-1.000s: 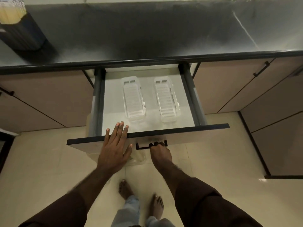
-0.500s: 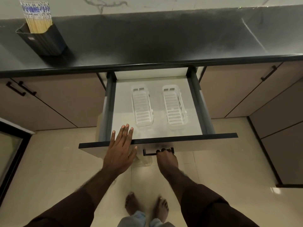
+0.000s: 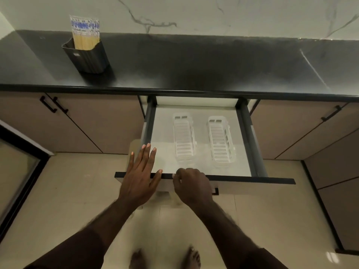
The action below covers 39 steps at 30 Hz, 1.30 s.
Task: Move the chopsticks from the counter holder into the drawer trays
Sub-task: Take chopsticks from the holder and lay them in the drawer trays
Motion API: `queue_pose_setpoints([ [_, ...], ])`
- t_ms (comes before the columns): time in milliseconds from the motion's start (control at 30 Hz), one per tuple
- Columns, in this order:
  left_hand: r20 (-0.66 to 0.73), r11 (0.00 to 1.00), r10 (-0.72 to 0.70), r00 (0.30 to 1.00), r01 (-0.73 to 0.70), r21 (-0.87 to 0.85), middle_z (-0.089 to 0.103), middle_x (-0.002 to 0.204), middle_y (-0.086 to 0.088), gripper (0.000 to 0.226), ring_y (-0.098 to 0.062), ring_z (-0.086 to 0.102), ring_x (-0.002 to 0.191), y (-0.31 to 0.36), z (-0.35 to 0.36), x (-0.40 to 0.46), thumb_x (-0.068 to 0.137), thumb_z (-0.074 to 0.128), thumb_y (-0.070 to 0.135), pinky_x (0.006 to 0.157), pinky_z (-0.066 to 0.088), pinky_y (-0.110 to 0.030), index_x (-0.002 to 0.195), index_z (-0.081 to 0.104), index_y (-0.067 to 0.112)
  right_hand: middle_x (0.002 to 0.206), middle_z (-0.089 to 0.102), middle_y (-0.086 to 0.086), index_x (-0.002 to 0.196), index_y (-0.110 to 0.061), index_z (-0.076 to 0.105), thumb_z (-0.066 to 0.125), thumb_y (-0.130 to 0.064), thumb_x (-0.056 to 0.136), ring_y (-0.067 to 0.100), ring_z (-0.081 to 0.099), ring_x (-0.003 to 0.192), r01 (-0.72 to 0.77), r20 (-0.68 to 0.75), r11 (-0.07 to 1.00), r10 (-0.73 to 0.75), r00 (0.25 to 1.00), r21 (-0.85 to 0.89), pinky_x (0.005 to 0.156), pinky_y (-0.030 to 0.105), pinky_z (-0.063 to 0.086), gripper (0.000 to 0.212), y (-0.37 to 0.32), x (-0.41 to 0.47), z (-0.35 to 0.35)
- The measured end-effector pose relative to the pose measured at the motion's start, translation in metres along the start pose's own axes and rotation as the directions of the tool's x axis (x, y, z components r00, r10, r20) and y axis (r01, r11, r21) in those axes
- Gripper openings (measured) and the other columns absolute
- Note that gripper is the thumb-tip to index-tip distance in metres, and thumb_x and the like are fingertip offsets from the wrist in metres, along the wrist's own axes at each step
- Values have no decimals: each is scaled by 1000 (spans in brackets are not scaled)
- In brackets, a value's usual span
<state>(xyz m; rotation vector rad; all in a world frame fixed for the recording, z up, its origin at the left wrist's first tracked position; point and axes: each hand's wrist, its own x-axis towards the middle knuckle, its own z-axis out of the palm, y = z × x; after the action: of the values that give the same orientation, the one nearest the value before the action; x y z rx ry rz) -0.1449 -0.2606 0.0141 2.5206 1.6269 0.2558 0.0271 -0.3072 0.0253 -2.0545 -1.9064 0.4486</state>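
A bundle of pale chopsticks [image 3: 85, 35] with blue-patterned tops stands in a dark ribbed holder [image 3: 89, 57] at the left of the black counter [image 3: 194, 65]. Below the counter the drawer [image 3: 252, 179] is pulled out. Two white slatted trays lie side by side inside, the left tray [image 3: 183, 138] and the right tray [image 3: 220, 140], both holding nothing. My left hand [image 3: 139, 177] is flat with straight fingers over the drawer's front left corner. My right hand [image 3: 192, 185] has curled fingers at the front's top edge, hides most of the handle and shows nothing in it.
Closed cabinet doors with black handles flank the drawer, one at the left [image 3: 53, 104] and one at the right [image 3: 330, 113]. A marble wall backs the counter. A dark-framed glass panel [image 3: 17, 171] stands at the left. My bare feet are on the tiled floor [image 3: 272, 220].
The view has tilted up, bringing the holder and wall into sight. My right hand has risen from the drawer handle to the front's top edge. My left hand stays flat at the drawer front.
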Motion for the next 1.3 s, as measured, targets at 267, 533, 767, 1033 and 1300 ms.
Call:
queue_pose_setpoints([
  [267,-70,999,-31,997,30,-15,-8,161,-5,72,-19,-13,149,-90,-49,-18,95,18,55,120,-6,-42,152,-2,16,122,68,14,119,-11,67,63,-37,90,33,63,112,83,-244,990,-108,964,-112,94,45,50,39,-93,19,4],
  [533,-182,996,42,982,-56,-71,-2,162,-4,71,-19,-8,150,-206,-127,-43,96,27,54,120,2,-43,154,7,19,123,68,0,127,-18,62,54,-49,93,21,59,112,-18,-308,1000,18,951,3,88,33,49,47,-218,37,15],
  [767,-273,995,22,962,-49,-90,-3,163,-3,71,-16,-10,150,-279,-166,-48,97,31,53,120,-2,-40,154,3,21,129,64,-1,130,-20,60,55,-52,91,18,55,120,21,-329,1000,-20,944,1,97,35,49,51,-297,67,33],
  [1033,-317,996,8,948,-35,-81,-6,163,-2,72,-17,-11,150,-351,-186,1,96,29,55,121,0,-42,154,2,22,124,67,6,128,-15,63,58,-49,90,26,58,115,22,-401,1000,-15,916,12,94,39,51,51,-348,139,40],
  [1300,-354,993,56,934,-91,-82,1,162,-4,71,-18,-4,151,-400,-206,108,95,32,54,121,3,-43,154,14,17,121,69,9,125,-12,65,60,-44,88,26,60,114,74,-491,996,-36,870,58,95,38,49,50,-375,249,34],
])
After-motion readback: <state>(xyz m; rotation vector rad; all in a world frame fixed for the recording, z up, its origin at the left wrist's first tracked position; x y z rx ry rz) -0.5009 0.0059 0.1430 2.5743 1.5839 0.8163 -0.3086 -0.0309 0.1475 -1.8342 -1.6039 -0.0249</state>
